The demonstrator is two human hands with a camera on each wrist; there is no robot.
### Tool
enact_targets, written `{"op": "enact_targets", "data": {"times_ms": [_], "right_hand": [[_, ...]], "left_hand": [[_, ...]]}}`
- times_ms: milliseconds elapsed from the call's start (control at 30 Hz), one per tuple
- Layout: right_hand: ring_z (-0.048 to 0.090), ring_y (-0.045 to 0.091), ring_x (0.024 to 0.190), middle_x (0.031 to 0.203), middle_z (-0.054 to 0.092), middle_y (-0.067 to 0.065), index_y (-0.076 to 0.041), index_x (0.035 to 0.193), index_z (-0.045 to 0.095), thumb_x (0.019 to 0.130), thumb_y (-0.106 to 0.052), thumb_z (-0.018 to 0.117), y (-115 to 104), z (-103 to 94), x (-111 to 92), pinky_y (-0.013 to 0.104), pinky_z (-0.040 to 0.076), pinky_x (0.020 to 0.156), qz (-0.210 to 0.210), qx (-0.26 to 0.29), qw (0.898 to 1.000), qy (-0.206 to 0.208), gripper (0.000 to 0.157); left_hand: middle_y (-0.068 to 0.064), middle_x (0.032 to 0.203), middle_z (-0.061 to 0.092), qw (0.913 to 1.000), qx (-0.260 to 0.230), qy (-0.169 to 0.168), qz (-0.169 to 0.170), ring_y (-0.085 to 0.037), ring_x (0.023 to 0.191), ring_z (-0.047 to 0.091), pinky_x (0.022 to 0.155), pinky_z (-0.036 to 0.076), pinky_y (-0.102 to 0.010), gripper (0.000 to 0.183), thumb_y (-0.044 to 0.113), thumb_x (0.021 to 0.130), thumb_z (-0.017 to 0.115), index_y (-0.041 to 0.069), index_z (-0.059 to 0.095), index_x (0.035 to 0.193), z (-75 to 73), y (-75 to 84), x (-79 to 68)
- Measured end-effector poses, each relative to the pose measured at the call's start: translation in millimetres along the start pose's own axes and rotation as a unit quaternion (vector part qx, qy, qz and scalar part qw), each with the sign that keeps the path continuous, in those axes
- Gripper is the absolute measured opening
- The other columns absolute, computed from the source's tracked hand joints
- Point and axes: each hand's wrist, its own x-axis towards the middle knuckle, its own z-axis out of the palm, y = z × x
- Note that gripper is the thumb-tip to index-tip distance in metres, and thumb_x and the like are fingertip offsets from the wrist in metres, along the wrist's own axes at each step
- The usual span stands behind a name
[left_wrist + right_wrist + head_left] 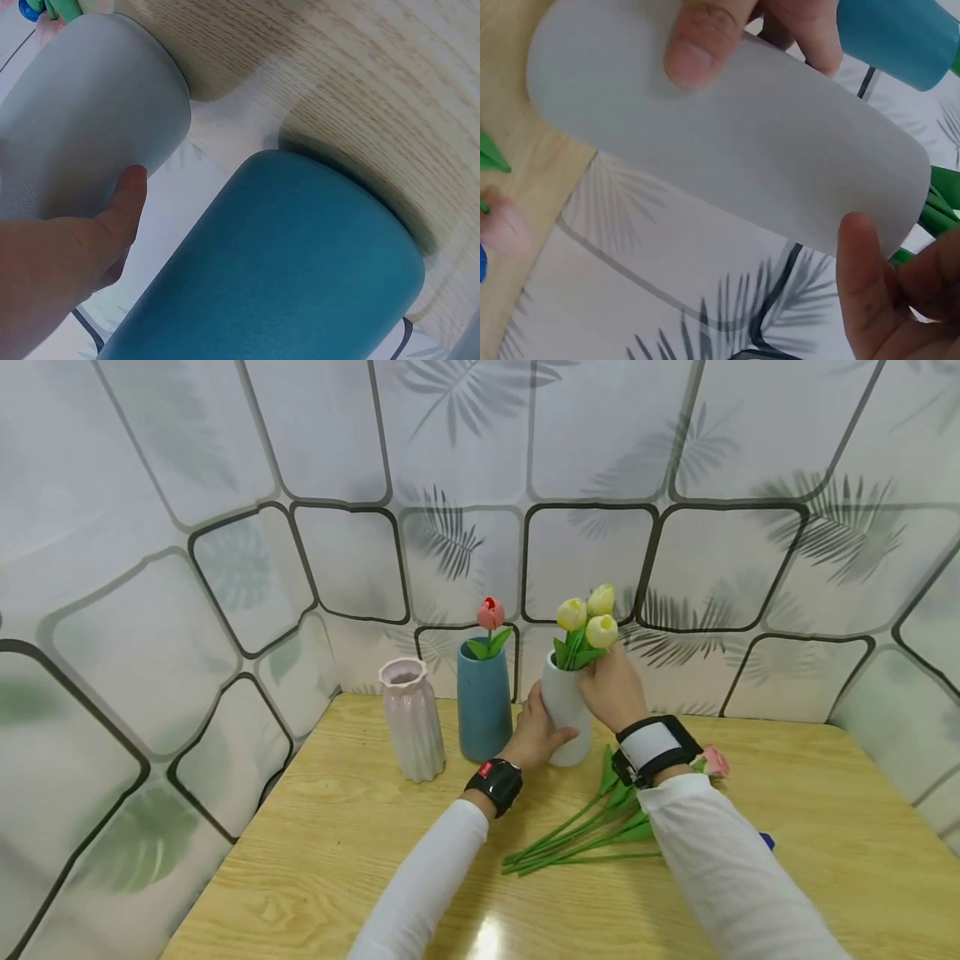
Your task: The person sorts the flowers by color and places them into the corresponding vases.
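My left hand (534,732) grips the white vase (564,710) around its lower side, thumb across the front. Three pale yellow tulips (587,618) stand in the vase, their leaves at the rim. My right hand (617,687) is at the rim, fingers curled by the tulip stems; one finger (860,244) touches the vase's side. What its other fingers pinch is partly hidden. In the right wrist view the white vase (735,142) lies across the picture with green leaves (939,202) at its mouth. Beside the left hand stands a blue vase (483,702) holding one red tulip (491,613).
A pale pink fluted vase (414,722) stands at the left with no flower. Several green stems (577,843) lie on the wooden table (337,860) under the right forearm. A pink flower (714,762) and a bit of a blue one (767,841) show beside the sleeve. Patterned curtain hangs behind.
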Motion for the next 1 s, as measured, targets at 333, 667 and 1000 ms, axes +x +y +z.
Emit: {"op": "enact_targets", "data": {"times_ms": [333, 667, 1000], "right_hand": [[0.059, 0.052, 0.103, 0.113, 0.061, 0.038, 0.019, 0.121, 0.059, 0.094, 0.007, 0.038, 25, 7.1, -27, 0.058, 0.048, 0.088, 0.025, 0.018, 0.999, -0.03, 0.036], [0.051, 0.023, 0.05, 0.094, 0.07, 0.024, 0.008, 0.117, 0.065, 0.097, -0.004, 0.043, 46, 13.3, -68, 0.037, 0.043, 0.052, 0.063, 0.027, 0.995, -0.07, 0.032], [0.033, 0.012, 0.037, 0.05, 0.044, -0.001, 0.0, 0.11, 0.063, 0.097, -0.01, 0.053, 47, 12.1, -118, 0.025, 0.024, 0.038, 0.063, -0.039, 0.991, -0.109, 0.019]], "left_hand": [[-0.026, 0.145, 0.035, 1.0, 0.005, -0.006, 0.002, -0.04, 0.13, 0.044, 0.106, 0.04, -0.05, 0.094, 0.029, 0.093, 0.071, 0.008, 0.005, 0.156, 0.6, 4.3, -0.5], [-0.031, 0.15, 0.028, 0.9954, 0.02, -0.076, -0.055, -0.041, 0.137, 0.039, 0.11, 0.037, -0.049, 0.092, 0.029, 0.097, 0.064, -0.001, -0.001, 0.155, -5.9, 7.2, -9.7], [-0.03, 0.144, 0.045, 0.9843, 0.081, -0.151, -0.044, -0.035, 0.13, 0.051, 0.101, 0.046, -0.044, 0.074, 0.032, 0.102, 0.055, -0.004, 0.017, 0.154, -39.9, 17.7, -38.9]]}}
